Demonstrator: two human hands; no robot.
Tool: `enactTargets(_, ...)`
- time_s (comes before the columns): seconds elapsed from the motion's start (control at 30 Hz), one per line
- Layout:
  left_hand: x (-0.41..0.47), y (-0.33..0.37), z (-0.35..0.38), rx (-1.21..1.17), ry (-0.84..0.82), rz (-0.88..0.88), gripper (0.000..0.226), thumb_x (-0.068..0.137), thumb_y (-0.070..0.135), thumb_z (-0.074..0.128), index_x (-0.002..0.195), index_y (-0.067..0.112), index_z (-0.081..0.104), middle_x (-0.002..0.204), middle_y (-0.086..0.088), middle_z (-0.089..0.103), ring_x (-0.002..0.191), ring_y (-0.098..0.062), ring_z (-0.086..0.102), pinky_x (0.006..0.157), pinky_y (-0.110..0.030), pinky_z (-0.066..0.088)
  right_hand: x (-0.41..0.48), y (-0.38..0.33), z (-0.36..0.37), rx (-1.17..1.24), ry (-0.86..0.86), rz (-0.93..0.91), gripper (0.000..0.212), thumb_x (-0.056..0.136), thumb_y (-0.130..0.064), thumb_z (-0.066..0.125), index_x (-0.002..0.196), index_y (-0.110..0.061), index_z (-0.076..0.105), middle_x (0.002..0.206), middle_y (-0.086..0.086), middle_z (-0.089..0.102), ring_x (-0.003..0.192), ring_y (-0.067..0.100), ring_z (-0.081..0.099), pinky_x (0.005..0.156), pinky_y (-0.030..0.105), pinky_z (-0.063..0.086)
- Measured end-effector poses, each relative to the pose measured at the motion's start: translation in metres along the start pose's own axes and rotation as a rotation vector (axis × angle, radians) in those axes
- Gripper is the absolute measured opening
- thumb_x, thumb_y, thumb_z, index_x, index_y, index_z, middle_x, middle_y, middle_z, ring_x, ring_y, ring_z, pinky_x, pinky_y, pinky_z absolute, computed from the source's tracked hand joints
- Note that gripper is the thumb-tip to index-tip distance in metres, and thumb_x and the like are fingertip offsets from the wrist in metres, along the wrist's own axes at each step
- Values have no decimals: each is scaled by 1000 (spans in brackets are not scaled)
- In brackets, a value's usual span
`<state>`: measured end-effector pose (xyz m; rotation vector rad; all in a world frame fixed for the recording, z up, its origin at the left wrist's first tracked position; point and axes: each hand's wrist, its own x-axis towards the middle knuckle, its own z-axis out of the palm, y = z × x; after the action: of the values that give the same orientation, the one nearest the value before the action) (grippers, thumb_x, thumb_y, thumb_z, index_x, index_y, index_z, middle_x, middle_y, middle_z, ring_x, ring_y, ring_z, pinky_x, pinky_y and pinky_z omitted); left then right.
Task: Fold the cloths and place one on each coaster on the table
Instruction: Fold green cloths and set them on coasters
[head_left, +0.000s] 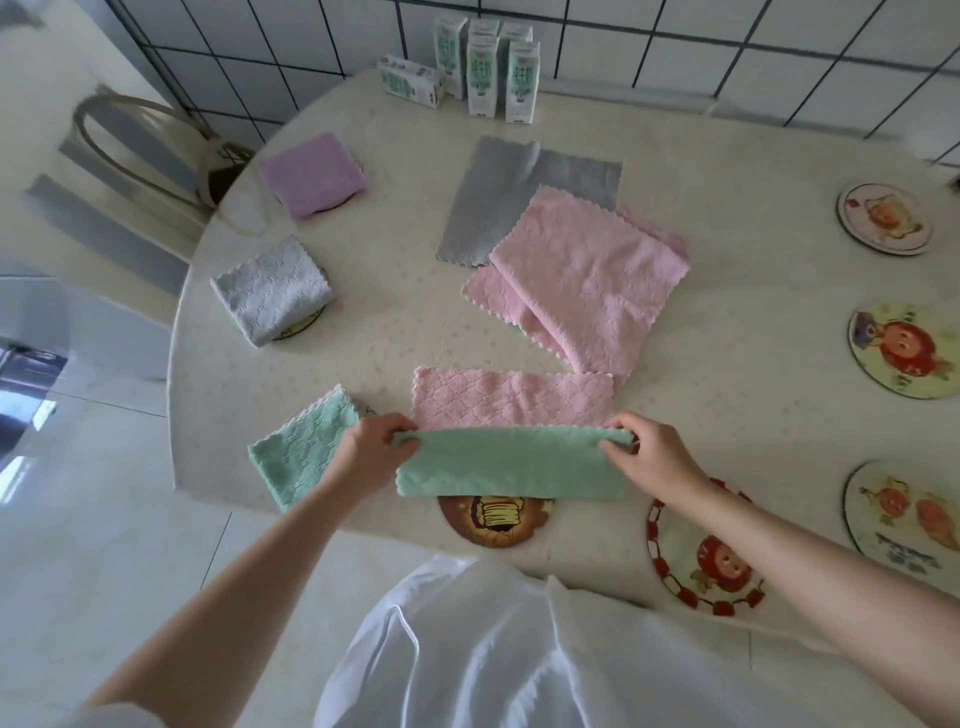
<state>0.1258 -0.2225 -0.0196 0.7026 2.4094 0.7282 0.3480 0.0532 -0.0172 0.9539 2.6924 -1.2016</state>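
Green cloth (511, 462), folded into a long strip, hangs right over the brown coaster (493, 519) and hides its far half. Left hand (371, 449) pinches one end, right hand (652, 457) pinches the other. Folded pink cloth (511, 400) lies just beyond the coaster.

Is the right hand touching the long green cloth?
Touching. The head view shows the right hand pinching the right end of the long green cloth, with no gap.
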Motion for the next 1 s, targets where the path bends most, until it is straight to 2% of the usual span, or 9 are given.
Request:
enactTargets(0.07, 18, 6, 0, -74, 72, -110, 15, 80, 13, 71, 95, 14, 72, 76, -3, 67, 61, -19, 60, 63, -27, 52, 19, -1, -3, 48, 95, 92, 5, 81, -15, 69, 85, -16, 66, 78, 0, 68, 69, 16, 61, 65, 29, 45)
enactTargets(0.17, 40, 14, 1, -171, 85, -232, 15, 80, 17, 72, 94, 14, 70, 73, -7, 68, 53, -24, 61, 56, -37, 56, 45, 4, -5, 154, 161, 221, 6, 80, -14, 69, 85, -17, 67, 81, 0, 69, 79, 17, 65, 73, 29, 50)
enactTargets(0.27, 58, 19, 5, -199, 125, -303, 16, 81, 18, 71, 97, 14, 70, 78, -7, 68, 62, -24, 61, 56, -28, 51, 63, 13, -3, 247, 170, 310, 10, 80, -11, 69, 88, -16, 69, 85, 5, 71, 83, 21, 68, 81, 44, 56)
enactTargets(0.33, 67, 20, 7, -192, 132, -321, 18, 82, 20, 71, 98, 13, 71, 82, -5, 68, 69, -21, 61, 57, -24, 46, 69, 16, -1, 246, 170, 342, 11, 80, -10, 69, 91, -12, 71, 89, 8, 72, 84, 22, 69, 83, 44, 55)
enactTargets(0.4, 76, 20, 10, -177, 129, -334, 18, 82, 21, 71, 98, 13, 71, 82, -5, 68, 72, -21, 63, 58, -23, 46, 72, 17, 0, 227, 166, 365, 13, 81, -10, 68, 93, -10, 72, 92, 8, 73, 85, 19, 68, 85, 39, 54)
enactTargets(0.47, 83, 18, 12, -164, 119, -348, 17, 82, 22, 71, 97, 12, 72, 82, -4, 69, 68, -18, 61, 56, -21, 45, 74, 18, 0, 205, 157, 382, 12, 82, -11, 68, 94, -11, 72, 93, 7, 73, 84, 16, 67, 84, 33, 53)
enactTargets(0.73, 95, 15, 17, -118, 118, -352, 19, 83, 27, 70, 95, 13, 72, 79, -1, 66, 69, -18, 60, 58, -22, 41, 81, 25, 5, 167, 188, 409, 12, 82, -15, 68, 92, -9, 70, 91, 6, 73, 85, 22, 67, 80, 35, 53)
enactTargets(1.0, 101, 16, 20, -95, 106, -347, 18, 85, 32, 68, 90, 15, 68, 77, -1, 66, 65, -17, 59, 56, -22, 46, 85, 25, 5, 140, 183, 430, 8, 85, -15, 65, 90, -10, 69, 89, 6, 71, 83, 25, 66, 79, 38, 54)
